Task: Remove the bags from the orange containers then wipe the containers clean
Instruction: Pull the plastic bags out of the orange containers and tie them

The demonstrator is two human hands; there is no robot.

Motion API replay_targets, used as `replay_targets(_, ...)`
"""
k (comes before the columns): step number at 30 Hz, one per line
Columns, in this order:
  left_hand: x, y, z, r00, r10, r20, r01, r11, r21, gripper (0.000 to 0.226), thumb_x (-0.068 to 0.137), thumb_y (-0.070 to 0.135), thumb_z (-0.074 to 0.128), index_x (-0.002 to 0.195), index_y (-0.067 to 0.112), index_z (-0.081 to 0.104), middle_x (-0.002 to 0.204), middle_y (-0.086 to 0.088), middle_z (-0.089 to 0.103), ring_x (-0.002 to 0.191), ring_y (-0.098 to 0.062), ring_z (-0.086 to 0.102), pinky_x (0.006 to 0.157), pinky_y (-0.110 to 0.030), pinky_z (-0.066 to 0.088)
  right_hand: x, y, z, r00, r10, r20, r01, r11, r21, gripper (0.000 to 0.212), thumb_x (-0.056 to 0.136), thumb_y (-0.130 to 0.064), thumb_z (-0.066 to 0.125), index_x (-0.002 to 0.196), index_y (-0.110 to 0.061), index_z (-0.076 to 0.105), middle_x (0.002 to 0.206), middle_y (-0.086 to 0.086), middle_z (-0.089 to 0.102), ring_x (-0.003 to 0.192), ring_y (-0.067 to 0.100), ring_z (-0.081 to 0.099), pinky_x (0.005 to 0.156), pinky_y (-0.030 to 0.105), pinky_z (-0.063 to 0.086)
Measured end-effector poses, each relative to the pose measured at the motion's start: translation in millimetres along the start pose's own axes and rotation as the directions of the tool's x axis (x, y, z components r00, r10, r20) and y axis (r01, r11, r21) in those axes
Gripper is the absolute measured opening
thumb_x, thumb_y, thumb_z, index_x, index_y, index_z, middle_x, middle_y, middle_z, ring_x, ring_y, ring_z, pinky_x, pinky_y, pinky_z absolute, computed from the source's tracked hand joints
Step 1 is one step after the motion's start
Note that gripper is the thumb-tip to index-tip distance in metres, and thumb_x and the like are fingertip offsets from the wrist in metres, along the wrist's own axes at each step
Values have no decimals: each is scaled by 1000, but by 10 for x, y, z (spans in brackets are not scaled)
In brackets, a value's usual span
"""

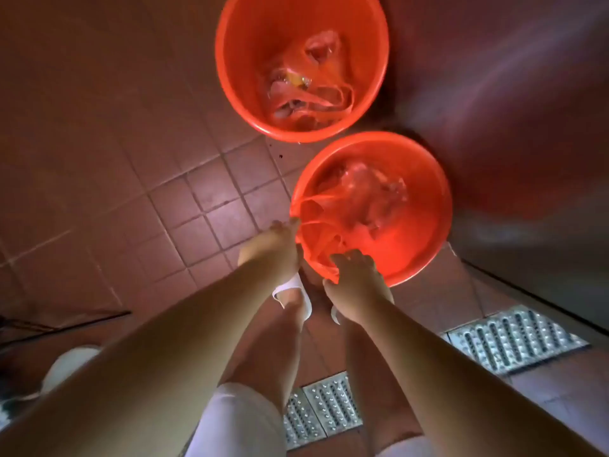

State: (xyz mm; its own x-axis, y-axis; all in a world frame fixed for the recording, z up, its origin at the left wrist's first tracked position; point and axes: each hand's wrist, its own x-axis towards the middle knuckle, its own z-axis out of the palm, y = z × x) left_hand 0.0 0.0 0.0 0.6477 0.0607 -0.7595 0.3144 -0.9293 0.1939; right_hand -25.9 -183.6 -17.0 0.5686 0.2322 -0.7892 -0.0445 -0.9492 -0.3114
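I am reaching both arms down, left hand (272,242) and right hand (354,275) each pinching the bag (316,235) at the near container (425,232) rim.

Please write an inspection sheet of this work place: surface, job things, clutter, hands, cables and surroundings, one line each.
Surface: red-brown tiled floor; it looks wet in places.
Job's things: far orange container holds a clear bag with contents; near orange container holds an orange bag, not yet removed.
Clutter: nothing seen.
Hands: left hand takes a grip on the bag handle at the near container's rim; right hand grips the bag inside the rim.
Cables: nothing seen.
Surroundings: metal drain grates beside the person's feet; a metal panel on the right.
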Motion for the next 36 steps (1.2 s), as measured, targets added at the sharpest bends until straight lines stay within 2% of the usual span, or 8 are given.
replay_targets(5,460,-102,16,994,91,-63,-84,991,106,62,93,13,53,150,34,40,121,-9,55,102,-36,63,80,-44,55,206,127,203,997,-42,-72,40,999,-26,27,89,-29,63,116,-28,67,130,3,51,119,29,47,91,41,48)
replay_targets(10,581,-163,-70,982,173,-76,-162,978,131,37,88,2,55,116,25,62,107,-3,61,97,-29,63,79,-42,56,144,281,187,986,-28,-162,42,996,81,23,93,-19,53,109,-22,70,122,1,59,113,29,51,90,41,49)
replay_targets(18,541,58,-187,961,163,-225,-191,975,-110,14,98,26,60,106,18,68,108,-5,56,88,-23,55,70,-30,40,-23,405,-128,863,116,-493,152,870,470,29,97,-1,52,111,-15,72,118,-7,68,114,15,57,97,16,38)
replay_targets(23,399,429,-224,917,259,-302,-347,893,-287,10,92,26,63,101,24,68,114,4,63,102,-15,58,86,-26,44,132,327,-395,762,388,-518,161,661,732,26,102,-17,44,106,-35,61,94,-37,66,89,-15,59,75,2,37)
replay_targets(26,395,623,-191,889,314,-332,-427,830,-359,7,91,22,66,99,22,68,109,7,63,93,-4,53,78,-6,34,316,278,-531,716,509,-478,200,507,839,23,101,-18,44,98,-32,62,84,-32,67,79,-11,58,74,11,41)
replay_targets(30,447,806,-128,862,347,-370,-487,771,-410,6,89,13,69,95,16,68,103,5,62,94,-8,56,86,-13,39,556,333,-595,793,511,-332,192,307,932,25,99,-25,42,86,-32,61,74,-20,66,67,3,55,67,26,44)
replay_targets(33,457,857,-88,874,324,-363,-468,764,-444,6,91,16,66,93,20,68,87,19,61,85,1,54,76,-3,34,685,441,-585,839,437,-323,113,440,891,35,99,-37,40,72,-27,59,62,-8,60,62,11,54,66,34,44)
replay_targets(36,457,852,-34,901,299,-313,-422,766,-485,7,94,20,63,93,26,66,82,22,64,86,-1,61,78,-14,45,729,511,-545,851,414,-322,38,565,825,51,99,-54,37,65,-23,58,58,-6,58,55,8,48,55,28,37)
